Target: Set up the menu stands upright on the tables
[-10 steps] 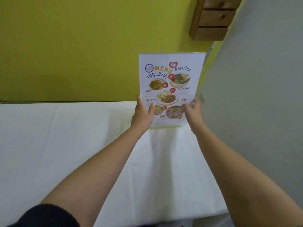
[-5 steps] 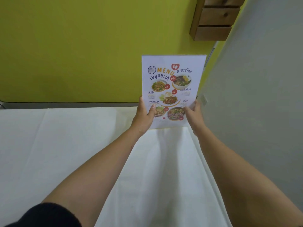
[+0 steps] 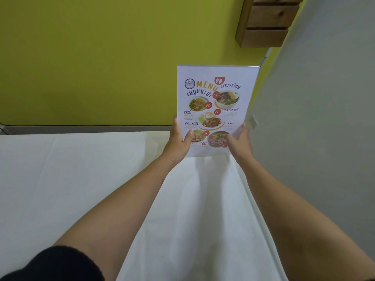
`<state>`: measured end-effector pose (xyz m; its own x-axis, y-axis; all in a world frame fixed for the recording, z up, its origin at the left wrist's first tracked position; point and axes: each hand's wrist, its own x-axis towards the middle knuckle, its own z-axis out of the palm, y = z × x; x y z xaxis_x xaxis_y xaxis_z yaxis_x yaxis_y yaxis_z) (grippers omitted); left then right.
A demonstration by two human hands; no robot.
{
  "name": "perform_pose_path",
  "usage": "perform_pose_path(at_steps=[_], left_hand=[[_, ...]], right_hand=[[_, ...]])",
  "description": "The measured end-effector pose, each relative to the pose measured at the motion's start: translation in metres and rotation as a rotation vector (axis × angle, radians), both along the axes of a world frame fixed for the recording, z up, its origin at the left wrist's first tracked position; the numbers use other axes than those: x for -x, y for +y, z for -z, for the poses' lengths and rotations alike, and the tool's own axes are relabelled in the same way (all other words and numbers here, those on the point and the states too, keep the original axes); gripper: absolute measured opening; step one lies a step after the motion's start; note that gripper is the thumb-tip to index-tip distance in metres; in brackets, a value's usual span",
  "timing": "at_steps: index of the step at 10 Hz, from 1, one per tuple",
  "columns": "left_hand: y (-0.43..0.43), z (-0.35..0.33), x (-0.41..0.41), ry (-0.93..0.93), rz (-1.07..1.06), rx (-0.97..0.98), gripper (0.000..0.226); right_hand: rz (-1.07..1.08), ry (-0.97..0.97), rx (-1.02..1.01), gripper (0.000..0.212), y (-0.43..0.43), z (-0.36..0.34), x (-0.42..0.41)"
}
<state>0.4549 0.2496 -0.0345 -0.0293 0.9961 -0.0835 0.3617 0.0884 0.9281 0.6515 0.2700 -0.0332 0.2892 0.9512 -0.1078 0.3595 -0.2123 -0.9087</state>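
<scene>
A clear menu stand (image 3: pixel 215 98) with a printed food menu stands upright at the far right end of the white-clothed table (image 3: pixel 81 179), its face turned toward me. My left hand (image 3: pixel 179 141) grips its lower left edge, thumb on the front. My right hand (image 3: pixel 239 142) holds its lower right edge. The stand's bottom edge meets the cloth; its base is hidden behind my hands.
A grey wall (image 3: pixel 314 138) runs close along the table's right side, and a yellow-green wall (image 3: pixel 101 57) stands behind the table. A wooden rack (image 3: pixel 265 21) hangs high at the corner.
The menu stand has shifted slightly right and down toward the table's far right corner, both hands still on it. My head has leaned forward a little.
</scene>
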Motion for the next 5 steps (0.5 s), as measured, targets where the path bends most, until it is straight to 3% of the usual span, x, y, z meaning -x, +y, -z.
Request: perform_pose_path(at_steps=[2,5], left_hand=[[-0.002,0.001,0.001,0.101,-0.037,0.017,0.072],[-0.021,-0.012,0.017,0.294,-0.008,0.045,0.074]], right_hand=[[-0.012,-0.050,-0.018,0.071,-0.001,0.003,0.000],[-0.031,-0.280,-0.052,0.073,-0.023,-0.009,0.010]])
